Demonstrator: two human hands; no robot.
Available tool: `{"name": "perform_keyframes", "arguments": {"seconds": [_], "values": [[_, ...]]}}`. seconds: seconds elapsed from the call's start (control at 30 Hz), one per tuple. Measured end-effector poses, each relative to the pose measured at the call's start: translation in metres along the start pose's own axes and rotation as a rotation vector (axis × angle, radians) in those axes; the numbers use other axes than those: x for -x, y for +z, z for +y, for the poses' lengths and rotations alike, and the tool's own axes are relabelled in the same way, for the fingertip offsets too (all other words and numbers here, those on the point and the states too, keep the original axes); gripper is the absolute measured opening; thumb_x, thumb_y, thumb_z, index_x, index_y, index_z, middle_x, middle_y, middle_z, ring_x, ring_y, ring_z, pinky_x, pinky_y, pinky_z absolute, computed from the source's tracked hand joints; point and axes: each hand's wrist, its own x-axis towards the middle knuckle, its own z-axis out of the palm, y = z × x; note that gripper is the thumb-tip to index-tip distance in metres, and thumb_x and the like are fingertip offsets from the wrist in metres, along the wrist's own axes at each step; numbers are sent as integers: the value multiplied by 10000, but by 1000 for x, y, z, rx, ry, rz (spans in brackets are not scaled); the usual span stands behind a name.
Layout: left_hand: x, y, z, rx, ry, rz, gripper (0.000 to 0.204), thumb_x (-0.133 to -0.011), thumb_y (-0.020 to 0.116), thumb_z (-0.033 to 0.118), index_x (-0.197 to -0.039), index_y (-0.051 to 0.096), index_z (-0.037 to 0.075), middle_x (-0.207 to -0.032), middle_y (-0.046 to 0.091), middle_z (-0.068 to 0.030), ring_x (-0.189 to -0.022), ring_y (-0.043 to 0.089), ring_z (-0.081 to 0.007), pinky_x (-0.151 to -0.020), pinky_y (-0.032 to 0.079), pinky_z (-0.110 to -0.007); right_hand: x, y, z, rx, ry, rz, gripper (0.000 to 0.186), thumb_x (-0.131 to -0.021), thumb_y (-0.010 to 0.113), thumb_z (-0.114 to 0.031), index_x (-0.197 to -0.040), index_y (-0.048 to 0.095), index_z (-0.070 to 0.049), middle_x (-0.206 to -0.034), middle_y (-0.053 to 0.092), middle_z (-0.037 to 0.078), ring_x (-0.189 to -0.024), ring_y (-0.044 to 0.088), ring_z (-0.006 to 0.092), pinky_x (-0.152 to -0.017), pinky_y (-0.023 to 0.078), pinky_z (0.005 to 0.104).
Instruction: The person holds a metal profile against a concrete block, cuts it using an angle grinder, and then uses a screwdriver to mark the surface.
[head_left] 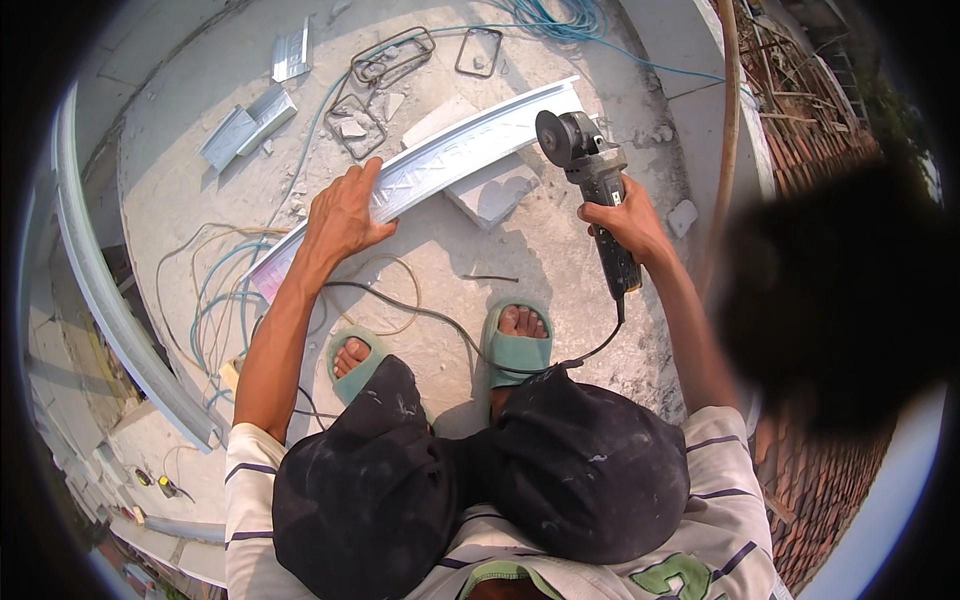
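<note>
My left hand (347, 212) grips a long silvery metal channel (470, 150) by its near edge, fingers over the top and thumb below. The channel slants from lower left to upper right, resting over a pale block (490, 190). In my right hand (630, 218) is an angle grinder (600, 185), wrapped by the fingers around its dark body. Its disc (553, 138) points up and left, close to the channel's right end but apart from it. A black cord runs from the grinder's lower end toward my knees.
Offcuts of metal channel (250, 125) lie at the far left, near bent wire rings (393, 57) and rubble. Blue hose (560, 20) coils at the back; tangled cables (220, 300) spread at left. A long metal profile (110, 290) stands along the left, tiled roofing (800, 140) lies right.
</note>
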Motion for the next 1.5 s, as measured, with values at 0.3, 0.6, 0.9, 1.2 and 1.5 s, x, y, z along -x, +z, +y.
{"name": "perform_keyframes", "arguments": {"seconds": [0.3, 0.6, 0.9, 1.2, 1.5], "values": [[-3, -10, 8, -62, -26, -30, 925, -647, 926, 275, -1449, 504, 87, -1155, 666, -201, -1052, 686, -413, -879, 573, -495, -19, 2, 13, 14, -15, -19, 409, -726, 807, -196, -1041, 644, 7, -801, 672, 79, -677, 651, 170, -652, 533, 347], [-4, -19, 17, -49, -76, -106, 928, -662, 915, 255, -1462, 482, 72, -1198, 653, -195, -1091, 666, -407, -925, 558, -485, -18, 2, 9, 27, 27, -39, 405, -728, 807, -195, -1037, 642, 7, -804, 672, 81, -676, 652, 165, -644, 534, 340], [-2, -17, 15, -44, -53, -80, 937, -651, 916, 247, -1464, 481, 78, -1175, 654, -194, -1075, 667, -410, -909, 561, -490, -18, 4, 12, 25, 34, -46, 380, -741, 804, -172, -1032, 645, 12, -807, 675, 80, -666, 652, 158, -641, 535, 331], [-1, -14, 11, -36, -38, -52, 937, -650, 916, 246, -1465, 483, 83, -1162, 657, -193, -1057, 674, -408, -898, 567, -485, -19, 4, 10, 51, 36, -32, 374, -744, 802, -167, -1029, 641, 15, -795, 672, 76, -660, 647, 156, -632, 530, 329], [-1, -15, 12, -31, -48, -45, 896, -655, 909, 239, -1438, 499, 91, -1157, 661, -182, -1067, 674, -406, -893, 563, -494, -19, 5, 6, 62, 40, -31, 369, -743, 801, -167, -1022, 636, 10, -797, 670, 75, -662, 646, 156, -635, 530, 333]]}}
